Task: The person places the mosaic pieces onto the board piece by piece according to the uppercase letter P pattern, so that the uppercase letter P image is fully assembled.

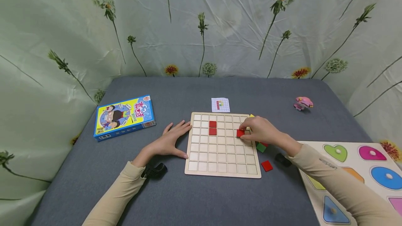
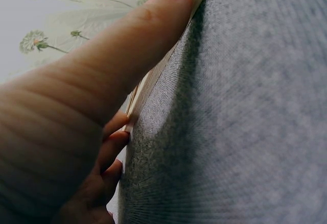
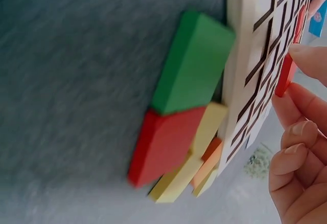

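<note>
A square wooden grid board [image 1: 223,170] lies on the grey table, with two red tiles [image 1: 213,127] set one below the other in its upper left part. My right hand [image 1: 262,130] pinches another red tile [image 1: 240,133] between thumb and fingers over the right side of the board; the right wrist view shows that tile [image 3: 285,75] held on edge. My left hand [image 1: 168,142] rests at the board's left edge, fingers spread, thumb and fingertips touching the rim. In the left wrist view the thumb [image 2: 148,24] presses against the board's side.
Green [image 3: 196,63], red [image 3: 166,144] and yellow tiles lie beside the board's right edge, and a loose red tile [image 1: 267,166] sits nearer. A small pattern card [image 1: 220,105] lies behind the board. Around are a blue box [image 1: 124,117], a pink toy [image 1: 303,103] and a shape puzzle [image 1: 355,156].
</note>
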The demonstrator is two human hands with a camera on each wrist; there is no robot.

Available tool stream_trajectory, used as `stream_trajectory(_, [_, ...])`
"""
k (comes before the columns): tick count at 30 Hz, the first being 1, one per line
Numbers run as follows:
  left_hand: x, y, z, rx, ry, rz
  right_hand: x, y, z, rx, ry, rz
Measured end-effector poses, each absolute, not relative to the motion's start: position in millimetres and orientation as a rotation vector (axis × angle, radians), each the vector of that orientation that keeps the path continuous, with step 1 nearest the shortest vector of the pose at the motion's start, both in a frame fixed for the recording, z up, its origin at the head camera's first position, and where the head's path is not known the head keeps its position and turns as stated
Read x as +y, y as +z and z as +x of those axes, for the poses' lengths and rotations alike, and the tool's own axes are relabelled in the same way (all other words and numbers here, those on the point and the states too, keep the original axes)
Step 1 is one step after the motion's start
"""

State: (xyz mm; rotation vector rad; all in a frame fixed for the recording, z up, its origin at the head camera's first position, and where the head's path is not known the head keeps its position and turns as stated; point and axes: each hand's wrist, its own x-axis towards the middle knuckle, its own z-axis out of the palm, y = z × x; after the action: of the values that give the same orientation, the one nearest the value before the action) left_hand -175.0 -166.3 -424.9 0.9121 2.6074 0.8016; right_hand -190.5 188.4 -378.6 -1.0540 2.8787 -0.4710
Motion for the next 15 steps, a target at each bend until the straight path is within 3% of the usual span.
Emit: stream_trajectory(15, [-165.1, -423.7, -175.7, 2.606, 0.798, 0.904, 165.6, -385.5, -192.0, 2.856, -0.477, -1.110])
